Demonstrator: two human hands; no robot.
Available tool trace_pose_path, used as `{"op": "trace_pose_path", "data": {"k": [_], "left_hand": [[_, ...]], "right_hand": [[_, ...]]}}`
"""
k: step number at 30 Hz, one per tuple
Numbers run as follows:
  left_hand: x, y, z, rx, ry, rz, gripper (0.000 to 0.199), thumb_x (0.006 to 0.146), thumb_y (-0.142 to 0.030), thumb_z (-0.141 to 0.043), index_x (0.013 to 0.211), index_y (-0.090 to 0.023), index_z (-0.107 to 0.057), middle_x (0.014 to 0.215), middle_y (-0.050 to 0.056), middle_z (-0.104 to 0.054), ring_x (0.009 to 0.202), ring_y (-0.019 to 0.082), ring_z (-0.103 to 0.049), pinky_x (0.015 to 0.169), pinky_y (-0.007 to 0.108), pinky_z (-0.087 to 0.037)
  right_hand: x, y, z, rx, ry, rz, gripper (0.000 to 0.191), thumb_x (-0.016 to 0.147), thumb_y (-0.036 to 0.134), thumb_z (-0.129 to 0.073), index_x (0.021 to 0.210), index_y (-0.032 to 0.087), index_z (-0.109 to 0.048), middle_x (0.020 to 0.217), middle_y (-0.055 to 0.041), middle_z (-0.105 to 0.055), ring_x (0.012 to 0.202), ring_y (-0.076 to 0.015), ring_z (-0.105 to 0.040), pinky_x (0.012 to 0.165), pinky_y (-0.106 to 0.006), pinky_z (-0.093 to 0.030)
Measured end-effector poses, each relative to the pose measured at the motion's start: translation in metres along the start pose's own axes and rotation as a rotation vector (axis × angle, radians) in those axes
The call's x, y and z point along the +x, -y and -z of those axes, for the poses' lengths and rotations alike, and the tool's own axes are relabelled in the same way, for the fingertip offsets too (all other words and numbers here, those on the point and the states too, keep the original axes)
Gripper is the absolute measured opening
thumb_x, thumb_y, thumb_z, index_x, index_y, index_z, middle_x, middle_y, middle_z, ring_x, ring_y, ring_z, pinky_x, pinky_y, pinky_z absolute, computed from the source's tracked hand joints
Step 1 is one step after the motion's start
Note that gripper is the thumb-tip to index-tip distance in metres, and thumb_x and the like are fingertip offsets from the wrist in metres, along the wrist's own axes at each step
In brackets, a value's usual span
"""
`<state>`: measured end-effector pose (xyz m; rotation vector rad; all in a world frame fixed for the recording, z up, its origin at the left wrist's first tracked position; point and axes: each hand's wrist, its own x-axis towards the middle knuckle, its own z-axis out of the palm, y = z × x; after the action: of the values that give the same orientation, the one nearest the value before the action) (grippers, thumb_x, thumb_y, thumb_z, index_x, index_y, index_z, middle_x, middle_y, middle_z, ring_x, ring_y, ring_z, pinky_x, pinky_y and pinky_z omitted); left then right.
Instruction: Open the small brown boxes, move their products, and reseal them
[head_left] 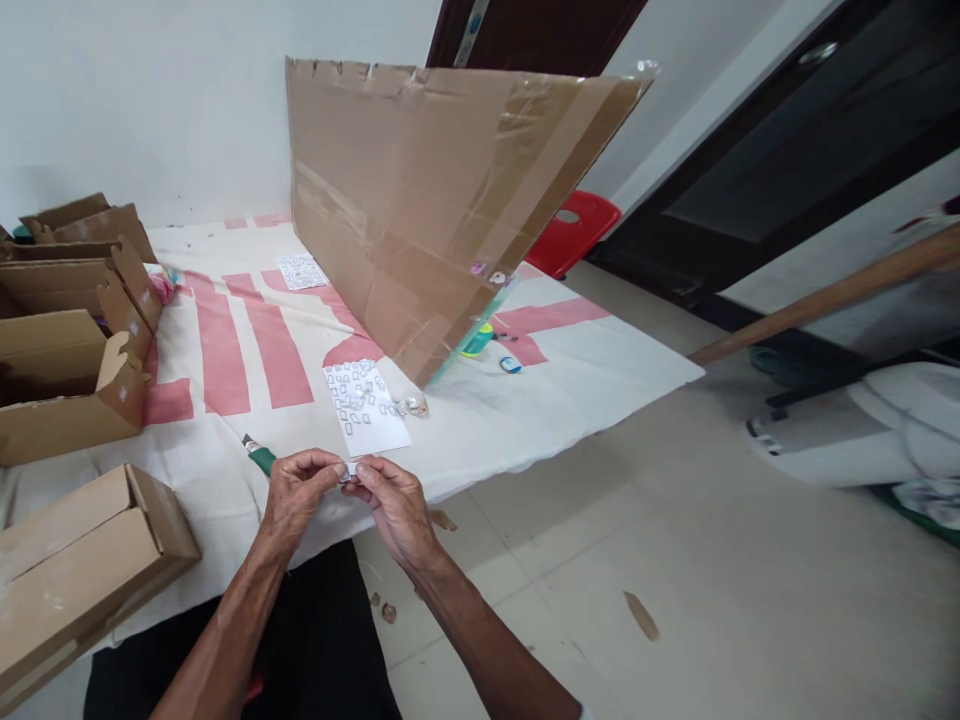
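Note:
My left hand (306,488) and my right hand (396,500) meet at the table's near edge. Both are closed, thumbs and fingertips pinching one small whitish piece (349,470) whose kind I cannot make out. Just beyond lies a white sheet (375,432) with rows of small dark-outlined box shapes. At its right edge is a small crumpled clear-and-brown bit (412,406). A green box cutter (260,457) lies beside my left hand, its lower end hidden behind it.
A big cardboard panel (420,180) stands across the cloth-covered table (600,390). Open cardboard boxes (67,415) and a closed one (67,590) line the left. Behind the sheet lie another marked sheet (301,271) and a blue tape roll (510,365). A red chair (581,230) stands beyond.

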<state>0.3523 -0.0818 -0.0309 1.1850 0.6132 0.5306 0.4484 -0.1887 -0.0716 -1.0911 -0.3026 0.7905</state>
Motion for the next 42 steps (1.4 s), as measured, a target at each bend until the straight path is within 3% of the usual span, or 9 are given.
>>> {"op": "trace_pose_path", "data": {"k": [12, 23, 30, 34, 42], "left_hand": [[0.000, 0.016, 0.003, -0.052, -0.042, -0.048, 0.028, 0.069, -0.040, -0.093, 0.075, -0.015, -0.081, 0.073, 0.004, -0.075, 0.068, 0.015, -0.066, 0.069, 0.026, -0.053], [-0.005, 0.023, 0.006, -0.075, -0.084, -0.151, 0.023, 0.073, -0.037, -0.091, 0.076, -0.016, -0.082, 0.082, 0.006, -0.077, 0.077, 0.017, -0.069, 0.074, 0.027, -0.056], [-0.006, 0.020, 0.020, -0.047, -0.159, -0.210, 0.023, 0.078, -0.039, -0.088, 0.078, -0.017, -0.082, 0.088, 0.006, -0.077, 0.069, 0.014, -0.067, 0.063, 0.024, -0.054], [-0.003, 0.014, 0.028, -0.035, -0.169, -0.204, 0.023, 0.075, -0.040, -0.089, 0.076, -0.017, -0.082, 0.088, 0.007, -0.077, 0.069, 0.014, -0.067, 0.062, 0.024, -0.055], [0.002, 0.017, 0.037, 0.016, -0.127, -0.142, 0.022, 0.071, -0.037, -0.089, 0.068, -0.017, -0.081, 0.086, 0.007, -0.075, 0.068, 0.013, -0.064, 0.061, 0.023, -0.055]], "right_hand": [[-0.004, 0.001, -0.009, 0.070, -0.062, -0.001, 0.037, 0.068, 0.054, -0.094, 0.075, 0.021, -0.079, 0.073, -0.0005, -0.072, 0.066, -0.0147, -0.064, 0.071, -0.032, -0.058], [-0.006, -0.006, -0.020, 0.172, -0.071, -0.013, 0.035, 0.068, 0.050, -0.095, 0.077, 0.020, -0.079, 0.074, -0.0009, -0.073, 0.066, -0.0138, -0.065, 0.071, -0.031, -0.060], [0.001, -0.012, -0.011, 0.241, -0.171, -0.051, 0.043, 0.061, 0.054, -0.098, 0.077, 0.021, -0.074, 0.074, -0.0004, -0.074, 0.073, -0.0174, -0.072, 0.077, -0.034, -0.062], [0.005, -0.024, 0.009, -0.026, -0.200, 0.037, 0.041, 0.071, 0.058, -0.089, 0.082, 0.020, -0.077, 0.074, -0.0020, -0.074, 0.069, -0.0179, -0.070, 0.072, -0.034, -0.060], [0.037, -0.015, 0.058, -0.740, -0.153, 0.559, 0.023, 0.094, 0.039, -0.065, 0.082, 0.021, -0.075, 0.078, -0.0033, -0.073, 0.071, -0.0187, -0.066, 0.066, -0.030, -0.053]]}}
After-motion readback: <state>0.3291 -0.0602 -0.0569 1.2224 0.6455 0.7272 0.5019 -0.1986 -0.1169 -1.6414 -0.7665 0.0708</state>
